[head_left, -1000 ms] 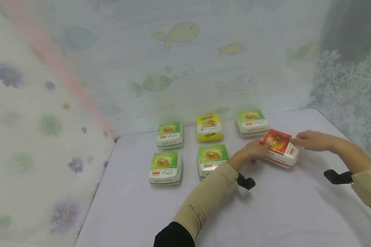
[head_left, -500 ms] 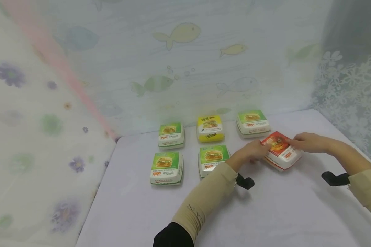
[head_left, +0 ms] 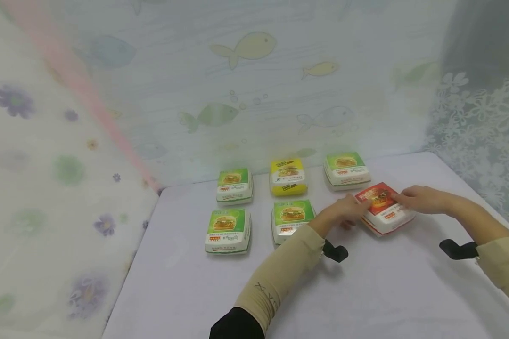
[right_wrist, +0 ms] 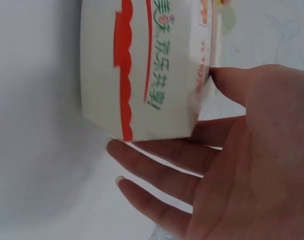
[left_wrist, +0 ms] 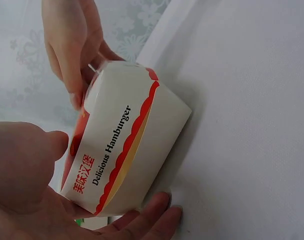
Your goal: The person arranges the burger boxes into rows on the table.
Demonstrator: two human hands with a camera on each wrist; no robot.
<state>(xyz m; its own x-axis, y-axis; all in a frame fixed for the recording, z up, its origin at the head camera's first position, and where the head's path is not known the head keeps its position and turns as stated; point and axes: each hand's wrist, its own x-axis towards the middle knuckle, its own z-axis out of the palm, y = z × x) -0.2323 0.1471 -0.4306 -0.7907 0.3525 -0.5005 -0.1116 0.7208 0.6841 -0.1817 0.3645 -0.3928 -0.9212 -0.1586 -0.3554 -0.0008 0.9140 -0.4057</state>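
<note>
A red-and-white hamburger box [head_left: 388, 214] sits at an angle on the right of the white table, between my two hands. My left hand [head_left: 342, 209] grips its left side, thumb over the red top. In the left wrist view, fingers reach low along the printed side of the box [left_wrist: 117, 145]. My right hand [head_left: 422, 198] holds the opposite side with its thumb on the top edge. The right wrist view shows that hand [right_wrist: 242, 145] with fingers spread by the end of the box [right_wrist: 162, 70]; some are partly hidden behind it.
Behind the held box stands a green burger box [head_left: 347, 170]. Left of it are a yellow box [head_left: 287, 177] and a green box [head_left: 234, 186]. Nearer are two more green boxes [head_left: 226, 230] [head_left: 291, 217], one partly covered by my left sleeve. Patterned curtains [head_left: 254, 94] hang behind the table.
The red-and-white hamburger box has turned clockwise, seen from above, between my hands, mostly in the first half second. Both hands keep hold with small shifts. The other boxes stay put.
</note>
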